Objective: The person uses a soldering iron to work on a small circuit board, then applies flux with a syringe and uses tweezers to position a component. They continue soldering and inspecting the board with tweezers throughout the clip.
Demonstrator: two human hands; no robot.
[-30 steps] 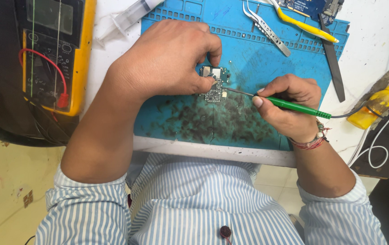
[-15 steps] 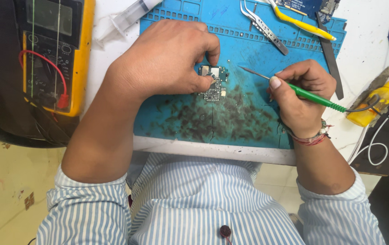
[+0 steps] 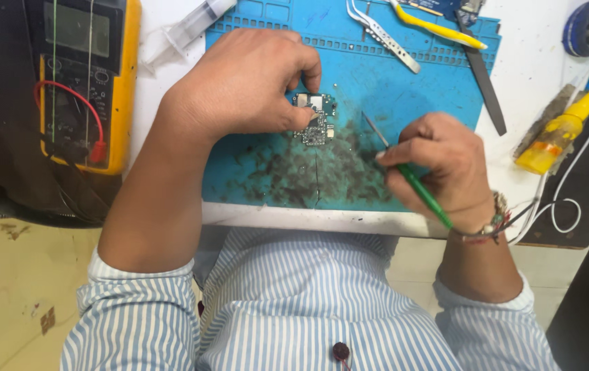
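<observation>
Pinning small circuit board flat on blue mat w/ left hand, fingers closed on its edge. Right hand fingers wrapped round green-handled probe, tip lifted just right of board, not touching. Work looks mid-way; board lies bare, nothing reassembled.

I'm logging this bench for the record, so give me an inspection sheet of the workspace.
Surface: blue mat, dark smears, on a white table.
Job's things: small circuit board; green-handled probe, tip off the board.
Clutter: tweezers, yellow-handled tool, syringe, yellow bottle, multimeter.
Grippers: left hand pins the board; right hand holds the probe.
Cables: red lead on the multimeter; white wire at right.
Surroundings: tan floor.
</observation>
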